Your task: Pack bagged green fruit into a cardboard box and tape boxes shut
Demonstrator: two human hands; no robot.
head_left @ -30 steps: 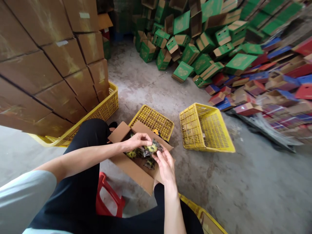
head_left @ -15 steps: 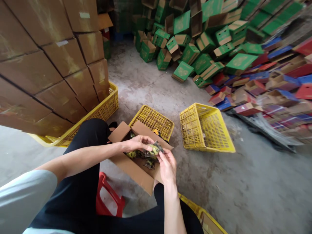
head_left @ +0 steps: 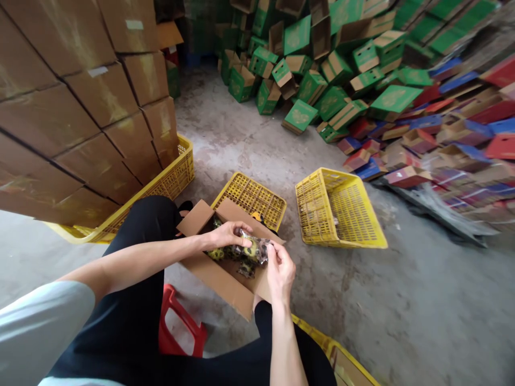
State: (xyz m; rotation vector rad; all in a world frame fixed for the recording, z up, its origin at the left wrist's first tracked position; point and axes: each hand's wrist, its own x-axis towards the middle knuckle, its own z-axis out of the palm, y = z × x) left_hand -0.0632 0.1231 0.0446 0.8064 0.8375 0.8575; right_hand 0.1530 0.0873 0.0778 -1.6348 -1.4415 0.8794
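Observation:
An open brown cardboard box [head_left: 219, 279] rests on my lap between my knees. Inside it lie several small yellow-and-black items in clear wrappers [head_left: 219, 254]. Both hands hold one such wrapped yellow item [head_left: 253, 250] just above the box. My left hand [head_left: 225, 235] pinches its left end with curled fingers. My right hand [head_left: 279, 271] grips the wrapper's right end from below, fingers closed.
Tall stacked brown cartons [head_left: 72, 107] stand at left on a yellow crate [head_left: 169, 182]. Another yellow crate [head_left: 251, 198] sits behind the box, and one [head_left: 338, 209] lies tilted on the concrete floor. Green, red and blue boxes [head_left: 362, 80] are heaped behind. A red stool [head_left: 177, 327] is under me.
My right hand's fingers have closed tighter on the wrapper's right end and the wrapped item has turned slightly. The view has shifted a little.

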